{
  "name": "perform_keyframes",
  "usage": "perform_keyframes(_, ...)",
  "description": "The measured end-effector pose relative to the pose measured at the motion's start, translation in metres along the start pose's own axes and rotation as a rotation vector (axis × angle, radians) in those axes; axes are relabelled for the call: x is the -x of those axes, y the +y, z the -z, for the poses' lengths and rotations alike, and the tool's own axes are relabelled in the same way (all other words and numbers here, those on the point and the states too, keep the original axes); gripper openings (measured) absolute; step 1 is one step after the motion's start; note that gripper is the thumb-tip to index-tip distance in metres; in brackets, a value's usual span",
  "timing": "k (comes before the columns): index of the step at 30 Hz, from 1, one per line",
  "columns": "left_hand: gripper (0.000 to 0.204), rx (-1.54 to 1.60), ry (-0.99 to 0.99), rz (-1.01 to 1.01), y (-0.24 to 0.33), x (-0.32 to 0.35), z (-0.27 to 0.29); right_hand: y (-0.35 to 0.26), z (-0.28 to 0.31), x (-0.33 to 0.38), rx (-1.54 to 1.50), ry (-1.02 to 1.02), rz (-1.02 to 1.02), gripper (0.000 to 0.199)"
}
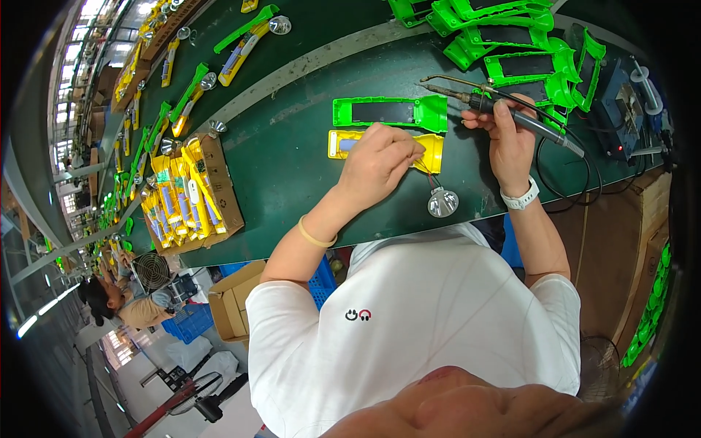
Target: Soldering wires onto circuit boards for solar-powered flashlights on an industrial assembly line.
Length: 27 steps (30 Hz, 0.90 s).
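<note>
My right hand (512, 146) grips a soldering iron (540, 128), its tip pointing left above the bench. A thin curved metal tube (456, 80) runs alongside the iron. My left hand (376, 164) is closed over a yellow lamp housing (432, 155), its fingertips pinched together inside it; what they hold is hidden. Part of a pale purple battery (346, 144) shows in the housing. Thin wires lead from the housing to a round silver reflector (442, 203) lying near the bench edge. Just beyond the housing lies a green frame-shaped casing (431, 113).
Green casings (518, 66) are piled at the far right, beside a blue soldering station (617, 109) and a solder spool (646, 91). At left stands a cardboard box (219, 179) full of yellow housings. More lamp parts (244, 51) lie across the belt. Another person (139, 306) sits far left.
</note>
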<state>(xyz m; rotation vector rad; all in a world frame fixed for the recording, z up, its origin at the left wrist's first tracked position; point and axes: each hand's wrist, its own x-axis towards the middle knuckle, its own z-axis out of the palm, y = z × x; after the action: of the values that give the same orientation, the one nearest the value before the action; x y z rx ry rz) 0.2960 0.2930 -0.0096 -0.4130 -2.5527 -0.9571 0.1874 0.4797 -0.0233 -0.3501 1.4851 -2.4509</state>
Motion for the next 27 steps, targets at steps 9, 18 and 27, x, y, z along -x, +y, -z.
perform_keyframes(9, 0.013, -0.103, -0.028, 0.244, -0.02, -0.02, 0.001, 0.009, -0.008, -0.021, 0.098, -0.047, -0.039, 0.027)
perform_keyframes(18, 0.008, -0.128, -0.232, 0.343, -0.012, -0.03, 0.014, 0.004, 0.017, 0.003, 0.039, -0.024, -0.077, 0.02)
perform_keyframes(27, 0.009, -0.269, -0.319, 0.457, -0.003, -0.039, 0.008, 0.002, 0.014, 0.007, 0.039, -0.001, -0.025, 0.021)
